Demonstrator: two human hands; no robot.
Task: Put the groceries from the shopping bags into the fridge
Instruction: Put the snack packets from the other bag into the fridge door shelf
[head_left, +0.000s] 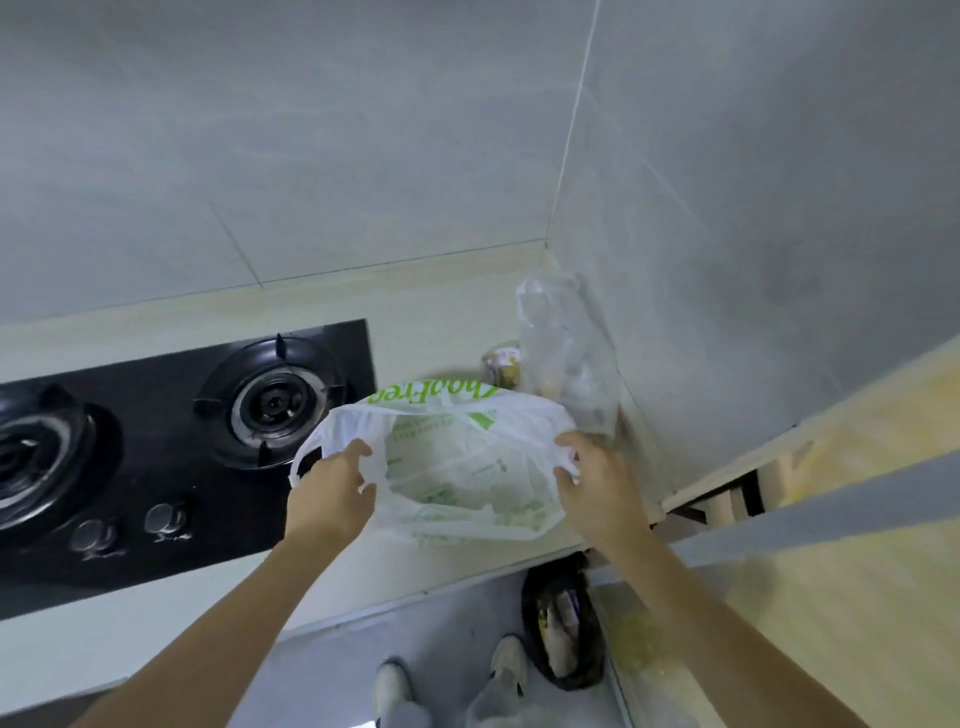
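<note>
Spreading a thin, limp white shopping bag on the counter, both hands — left hand, right hand — pinching its floppy rim, likely the surest hold.

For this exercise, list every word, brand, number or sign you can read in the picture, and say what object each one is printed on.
"hooFres", large green letters seen upside down and cut off at both ends, on the white plastic shopping bag with green print.
Smaller green print lower on that bag: too blurred to read.
Label on the small yellowish packet behind the bag: too blurred to read.
Two round stove knobs: no readable markings.
</note>
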